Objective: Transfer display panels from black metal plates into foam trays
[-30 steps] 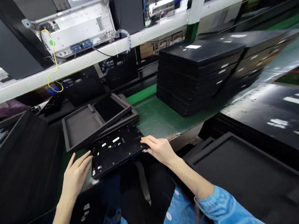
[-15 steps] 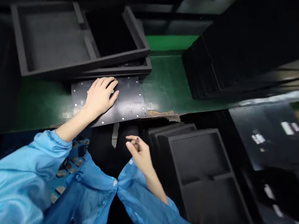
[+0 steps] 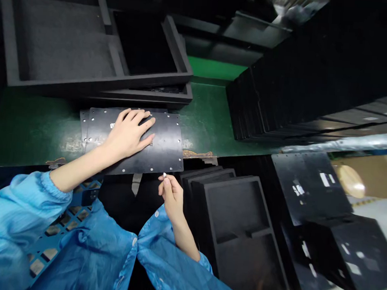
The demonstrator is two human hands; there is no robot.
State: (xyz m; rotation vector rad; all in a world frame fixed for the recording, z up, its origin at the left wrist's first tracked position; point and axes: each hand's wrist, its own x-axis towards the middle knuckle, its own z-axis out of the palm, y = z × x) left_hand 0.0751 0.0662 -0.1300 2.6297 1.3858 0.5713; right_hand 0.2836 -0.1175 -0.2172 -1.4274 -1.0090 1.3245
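The plate, black, flat and dotted with small holes along its edges, lies on the green bench at its near edge, just in front of two stacked foam trays. The left hand lies flat on the plate, palm down, fingers spread and pressing on its middle. The right hand hovers just below the plate's near edge, thumb and forefinger pinched on a tiny pale piece that is too small to identify; it sits close to the plate's edge, and contact cannot be told. Both arms wear blue sleeves. To the right of the right hand, below the bench edge, stands another foam tray with two compartments. A tall stack of black panels rests on the bench to the right, well apart from the plate. More black plates with white labels lie at lower right.
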